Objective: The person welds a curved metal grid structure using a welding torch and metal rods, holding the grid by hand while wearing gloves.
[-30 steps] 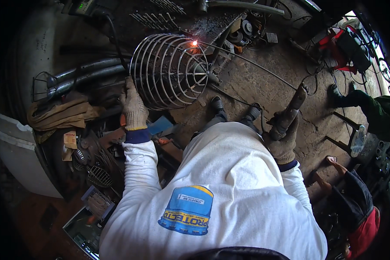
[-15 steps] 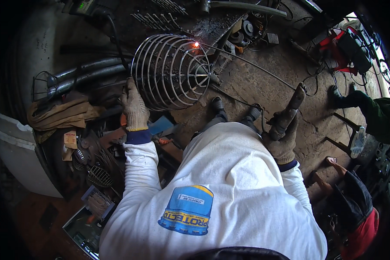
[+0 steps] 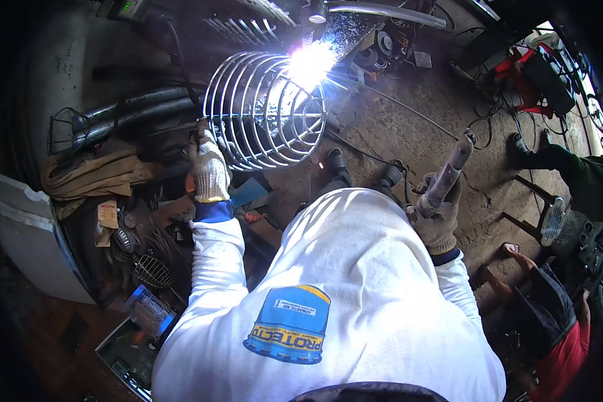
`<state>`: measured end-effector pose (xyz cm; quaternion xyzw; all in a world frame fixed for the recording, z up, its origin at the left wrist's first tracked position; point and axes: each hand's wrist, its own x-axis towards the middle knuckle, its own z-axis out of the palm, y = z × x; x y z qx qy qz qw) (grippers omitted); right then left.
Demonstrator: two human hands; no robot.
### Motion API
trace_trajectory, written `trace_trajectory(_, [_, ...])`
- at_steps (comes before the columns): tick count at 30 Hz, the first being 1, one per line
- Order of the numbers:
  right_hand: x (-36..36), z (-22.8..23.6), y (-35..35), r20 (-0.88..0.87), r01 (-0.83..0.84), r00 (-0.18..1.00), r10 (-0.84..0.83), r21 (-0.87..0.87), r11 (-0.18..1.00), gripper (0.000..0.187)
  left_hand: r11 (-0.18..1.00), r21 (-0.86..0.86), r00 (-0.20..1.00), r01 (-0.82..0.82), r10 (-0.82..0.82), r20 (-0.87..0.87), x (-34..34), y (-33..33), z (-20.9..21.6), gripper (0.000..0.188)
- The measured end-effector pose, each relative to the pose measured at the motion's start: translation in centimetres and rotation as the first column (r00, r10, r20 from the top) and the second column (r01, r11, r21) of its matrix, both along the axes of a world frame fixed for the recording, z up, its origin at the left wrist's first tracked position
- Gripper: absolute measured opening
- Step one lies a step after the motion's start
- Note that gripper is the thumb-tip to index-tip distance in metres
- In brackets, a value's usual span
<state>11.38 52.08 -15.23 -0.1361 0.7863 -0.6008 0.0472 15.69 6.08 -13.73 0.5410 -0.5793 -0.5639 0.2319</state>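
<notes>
A round cage of bent metal rods (image 3: 264, 114) stands in front of me at the far middle. My gloved left hand (image 3: 210, 164) is closed around its left rim. In my gloved right hand (image 3: 439, 214) is a welding electrode holder (image 3: 451, 171), gripped by its handle. A long thin electrode (image 3: 398, 104) runs from the holder's tip up to the far right side of the cage. Where they meet, a bright white welding arc (image 3: 311, 65) glares and hides the joint.
Metal pipes (image 3: 137, 110) and a brown cloth (image 3: 100, 174) lie at left. Loose metal rods (image 3: 241, 30) and a grinding disc (image 3: 384, 42) are at the far side. At right stand a red plastic crate (image 3: 516, 74) and a small stool (image 3: 551, 221). Two other people are at the right edge.
The small orange glow at the electrode's tip has become a large white arc with sparks, lighting the cage and my glove. Both hands stay nearly in place.
</notes>
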Motion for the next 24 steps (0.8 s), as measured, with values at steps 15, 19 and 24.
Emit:
trace_trajectory(15, [-0.4, 1.3, -1.2, -0.060, 0.068, 0.996, -0.065, 0.043, 0.997, 0.089, 0.998, -0.048, 0.999, 0.045, -0.044, 0.024, -0.7, 1.2, 1.5, 0.034])
trace_trajectory(19, [0.1, -0.4, -0.4, -0.030, 0.101, 0.994, -0.102, -0.042, 0.994, 0.097, 0.989, 0.090, 0.968, 0.120, -0.097, -0.231, -1.6, 3.7, 3.9, 0.045])
trace_trajectory(24, [0.4, 0.4, -0.6, 0.093, 0.172, 0.981, -0.170, -0.018, 0.985, 0.087, 0.996, 0.066, 0.980, 0.052, -0.038, -0.197, -2.0, 4.1, 4.0, 0.049])
